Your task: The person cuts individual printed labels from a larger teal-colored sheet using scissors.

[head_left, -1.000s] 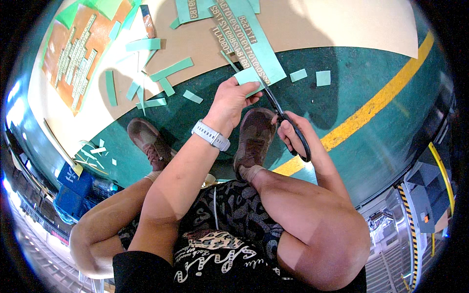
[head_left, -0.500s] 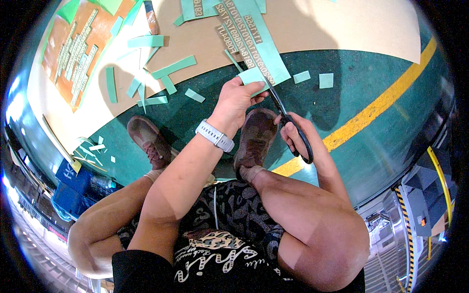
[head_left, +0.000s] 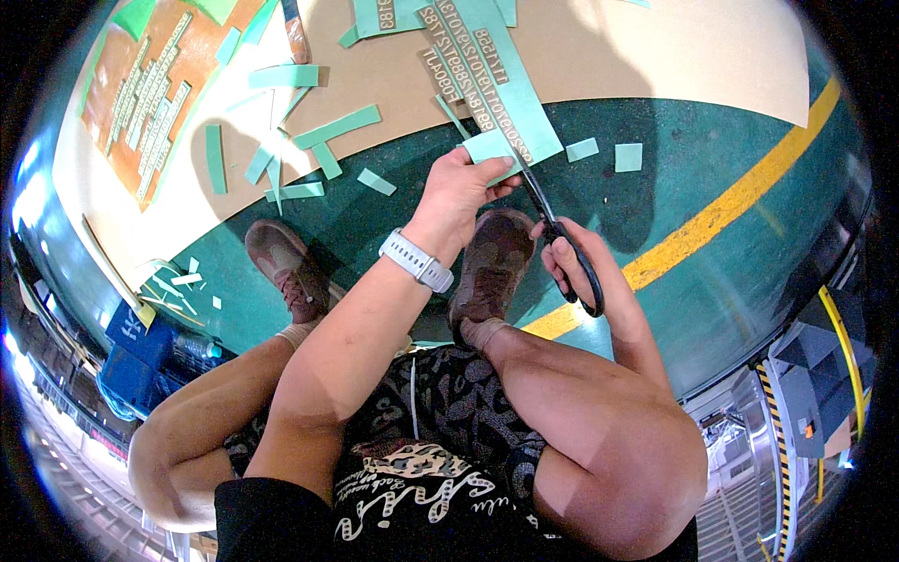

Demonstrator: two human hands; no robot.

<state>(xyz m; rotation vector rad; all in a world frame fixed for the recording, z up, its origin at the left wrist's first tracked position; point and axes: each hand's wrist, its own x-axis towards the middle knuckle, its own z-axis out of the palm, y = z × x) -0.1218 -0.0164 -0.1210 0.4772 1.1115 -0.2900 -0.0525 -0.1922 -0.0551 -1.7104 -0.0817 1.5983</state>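
My left hand [head_left: 452, 199] pinches the near corner of a light green sheet [head_left: 520, 108] between thumb and fingers. Rows of characters are marked along this sheet, which stretches away over the brown board. My right hand [head_left: 592, 260] grips a pair of long black-handled scissors [head_left: 546, 208], its fingers in the handle loops. The scissor blades point up and left and lie across the sheet's near end, just right of my left thumb. How far they have cut is hard to make out.
Green offcut strips [head_left: 337, 126] lie scattered on the brown board [head_left: 655, 56] and green floor [head_left: 393, 229]. An orange-brown piece with character strips [head_left: 154, 98] lies far left. Near left stands a blue bin [head_left: 140, 351]; a yellow floor line [head_left: 698, 234] runs right. My shoes [head_left: 492, 267] are close below.
The whole scene has shifted very slightly in view. Both hands keep their hold, and the scissors stay at the sheet's near end with little visible movement.
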